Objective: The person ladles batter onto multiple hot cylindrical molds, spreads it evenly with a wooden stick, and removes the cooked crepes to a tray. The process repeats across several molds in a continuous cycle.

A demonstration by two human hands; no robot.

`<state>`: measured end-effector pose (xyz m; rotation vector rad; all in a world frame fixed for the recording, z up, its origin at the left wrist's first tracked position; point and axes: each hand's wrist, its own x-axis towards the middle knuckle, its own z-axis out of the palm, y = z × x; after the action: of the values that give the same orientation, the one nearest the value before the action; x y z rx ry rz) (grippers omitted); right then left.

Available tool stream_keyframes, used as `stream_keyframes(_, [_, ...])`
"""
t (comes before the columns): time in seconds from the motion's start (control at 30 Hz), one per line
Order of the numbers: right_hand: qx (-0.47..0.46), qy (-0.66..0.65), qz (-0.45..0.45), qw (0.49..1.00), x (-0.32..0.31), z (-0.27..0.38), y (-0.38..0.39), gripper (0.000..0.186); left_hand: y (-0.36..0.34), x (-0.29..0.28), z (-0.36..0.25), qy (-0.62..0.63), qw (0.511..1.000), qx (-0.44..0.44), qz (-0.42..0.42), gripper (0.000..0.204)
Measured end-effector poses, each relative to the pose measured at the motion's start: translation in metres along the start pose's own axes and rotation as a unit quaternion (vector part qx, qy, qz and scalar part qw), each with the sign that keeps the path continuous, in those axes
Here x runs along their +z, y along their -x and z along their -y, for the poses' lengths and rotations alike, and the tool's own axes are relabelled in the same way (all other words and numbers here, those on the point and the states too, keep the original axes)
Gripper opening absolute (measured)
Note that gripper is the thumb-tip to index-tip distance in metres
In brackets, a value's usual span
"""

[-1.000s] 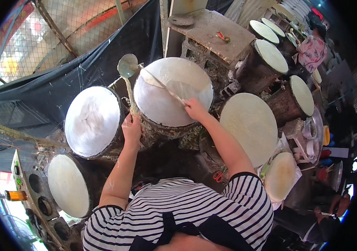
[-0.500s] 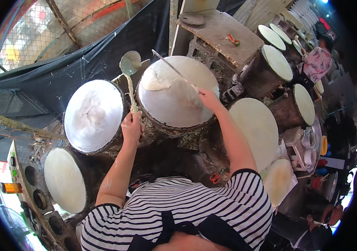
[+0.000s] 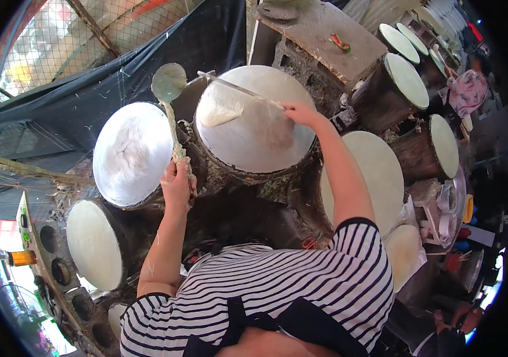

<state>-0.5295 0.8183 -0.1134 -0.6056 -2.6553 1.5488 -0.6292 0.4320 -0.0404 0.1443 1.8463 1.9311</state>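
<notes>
My left hand is closed on a batter-crusted ladle handle; the ladle's round metal bowl is raised above and left of the central griddle. My right hand grips a long, thin stick angled across that griddle toward its upper left. A pale patch of batter lies under the stick on the griddle's left half. A bare, shiny griddle stands left of my left hand. A cream-coated round griddle is partly behind my right forearm.
Further round griddles stand at lower left and upper right. A board holds a small red-green object. Dark sheeting hangs behind. A person in pink is at upper right; another person's hands show at lower right.
My right hand has moved up and to the right with the stick. My left hand and the ladle have shifted slightly left. The batter patch has spread a little on the central griddle.
</notes>
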Motion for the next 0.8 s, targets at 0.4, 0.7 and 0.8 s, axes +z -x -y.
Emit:
stream_keyframes(0.4, [0.07, 0.001, -0.006, 0.998, 0.007, 0.017, 0.109, 0.028, 0.017, -0.032, -0.002, -0.017, 1.0, -0.014, -0.001, 0.019])
stream_keyframes(0.7, [0.128, -0.498, -0.105, 0.851, 0.266, 0.126, 0.07, 0.016, -0.003, -0.072, -0.003, -0.017, 0.998, -0.015, 0.064, 0.022])
stream_keyframes(0.8, [0.125, -0.558, -0.191, 0.798, 0.33, 0.16, 0.024, 0.023, -0.011, -0.084, -0.009, -0.059, 0.995, -0.027, 0.075, 0.021])
